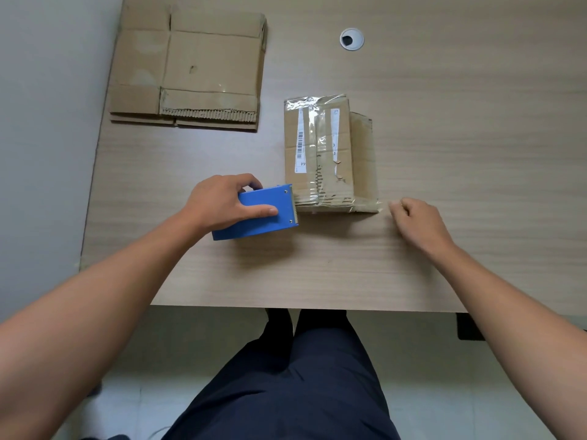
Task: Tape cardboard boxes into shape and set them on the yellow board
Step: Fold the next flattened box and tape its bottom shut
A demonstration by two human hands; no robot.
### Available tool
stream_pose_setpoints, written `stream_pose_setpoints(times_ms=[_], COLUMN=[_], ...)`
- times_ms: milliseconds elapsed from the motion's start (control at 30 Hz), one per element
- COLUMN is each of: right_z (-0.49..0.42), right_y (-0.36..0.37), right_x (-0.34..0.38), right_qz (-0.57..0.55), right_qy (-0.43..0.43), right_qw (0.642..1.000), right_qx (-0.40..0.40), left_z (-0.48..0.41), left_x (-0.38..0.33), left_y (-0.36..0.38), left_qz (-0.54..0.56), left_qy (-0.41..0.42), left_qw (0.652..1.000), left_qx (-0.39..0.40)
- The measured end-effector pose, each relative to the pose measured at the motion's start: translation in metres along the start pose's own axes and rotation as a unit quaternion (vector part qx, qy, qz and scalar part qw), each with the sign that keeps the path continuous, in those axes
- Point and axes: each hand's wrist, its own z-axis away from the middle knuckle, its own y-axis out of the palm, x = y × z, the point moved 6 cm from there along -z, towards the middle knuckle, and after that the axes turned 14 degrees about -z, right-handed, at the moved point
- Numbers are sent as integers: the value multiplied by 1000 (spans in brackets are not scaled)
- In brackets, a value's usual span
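Note:
A small cardboard box [330, 154] with old labels and clear tape stands at the table's middle. My left hand [222, 201] grips a blue tape dispenser [257, 214], whose toothed edge touches the box's near left corner. A strip of clear tape [365, 206] runs along the box's near bottom edge to the right. My right hand [416, 220] pinches the tape's free end just past the box's right corner. No yellow board is in view.
A stack of flattened cardboard boxes [190, 68] lies at the table's far left. A round cable grommet [351, 39] sits in the wooden table [317, 268] at the back. The table's left edge meets a grey wall.

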Motion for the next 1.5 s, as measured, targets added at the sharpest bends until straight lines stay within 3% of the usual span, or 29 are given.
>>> stream_pose_setpoints(times_ms=[67,200,267,367,433,667,833,1033,1133,1500], right_z=[5,30,34,27,16,-1,1,-2,-4,-6], right_y=[-5,1,17,56,77,88,85,81,88,90], right_x=[12,72,98,110,105,86,87,111,106,104], right_qz=[-35,-85,-108,-126,-135,-202,-118,28,75,126], right_qy=[-36,-228,-290,-348,-348,-353,-349,-317,-336,-340], right_qw=[997,963,945,929,927,913,929,946,934,924], right_qx=[-52,-118,-101,-10,29,28,32,-66,-97,-117], left_z=[1,3,2,1,1,-1,-1,-1,0,1], left_x=[0,-6,-8,-8,-8,-3,-6,-13,-12,-8], left_y=[0,-1,-1,-2,-3,-1,-7,-12,-16,-37], left_qz=[-2,-2,-6,-8,-4,7,-21,-54,-59,-128], left_qy=[-1,2,0,-4,-5,-10,6,7,5,25], left_qw=[1000,1000,1000,1000,1000,1000,1000,998,998,991], left_qx=[-1,-2,0,2,-3,-8,1,5,9,10])
